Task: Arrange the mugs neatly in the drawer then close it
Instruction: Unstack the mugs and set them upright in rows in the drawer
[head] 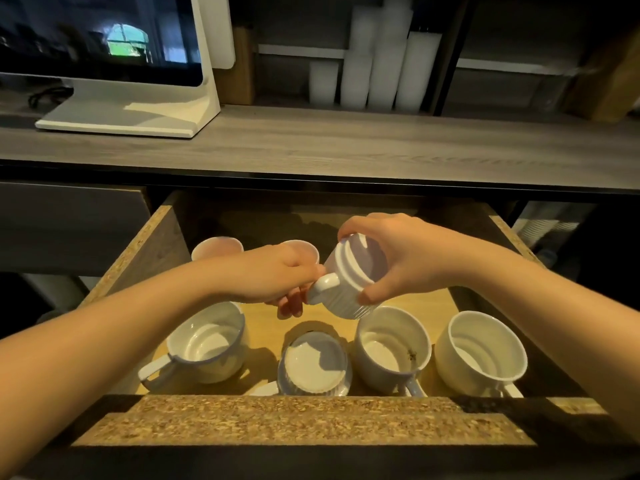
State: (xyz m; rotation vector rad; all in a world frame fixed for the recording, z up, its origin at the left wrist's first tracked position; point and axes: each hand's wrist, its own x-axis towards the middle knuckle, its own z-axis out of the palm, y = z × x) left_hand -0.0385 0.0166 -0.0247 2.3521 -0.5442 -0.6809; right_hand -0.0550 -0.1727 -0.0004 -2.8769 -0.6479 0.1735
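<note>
Two back cups [217, 247] half hidden behind the left forearm. Over the open drawer [298, 422], the right hand [398, 258] grips an upturned ribbed mug [349, 282]; the left hand [277, 278] pinches its handle.

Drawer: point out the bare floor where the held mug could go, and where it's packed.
Bare wooden floor lies right of the ribbed white mug in both hands, between the front mugs and the right drawer wall. A smaller patch sits below the left hand. The front row of four white mugs is packed.
</note>
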